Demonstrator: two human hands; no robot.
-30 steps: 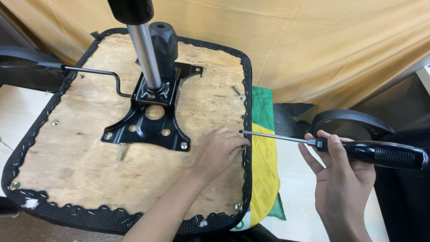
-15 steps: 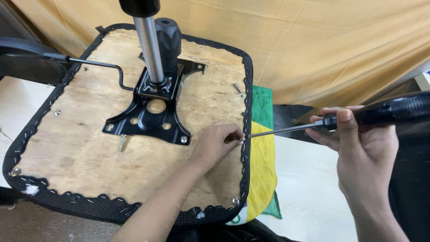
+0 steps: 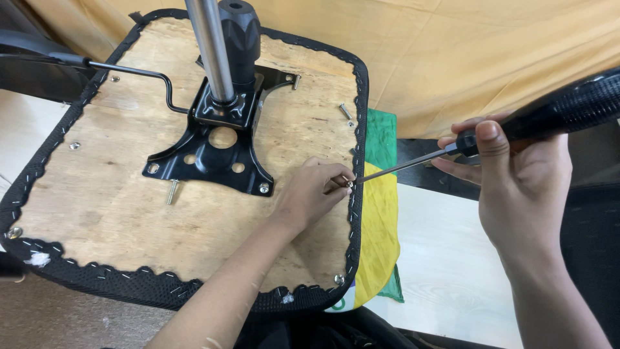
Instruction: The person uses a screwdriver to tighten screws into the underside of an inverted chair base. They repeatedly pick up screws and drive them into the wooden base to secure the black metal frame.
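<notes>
An upturned chair seat (image 3: 97,213) of bare plywood with stapled black fabric edging lies before me. A black metal mounting plate (image 3: 213,155) with a chrome gas cylinder (image 3: 210,52) is fixed at its middle. My left hand (image 3: 310,194) rests on the wood near the right edge and pinches a small screw (image 3: 349,183) at its fingertips. My right hand (image 3: 510,174) grips a black-handled screwdriver (image 3: 555,113), whose thin shaft slants down left so the tip meets that screw.
A loose bolt (image 3: 172,192) lies by the plate's lower left, and another screw (image 3: 345,111) sits near the seat's right edge. A green and yellow cloth (image 3: 378,226) hangs under the seat. An orange fabric backdrop (image 3: 465,52) fills the rear; a pale board (image 3: 445,258) lies right.
My right hand has swung the screwdriver from level to slanted, handle raised, bringing the tip onto the screw pinched by my left hand. The left hand barely moved.
</notes>
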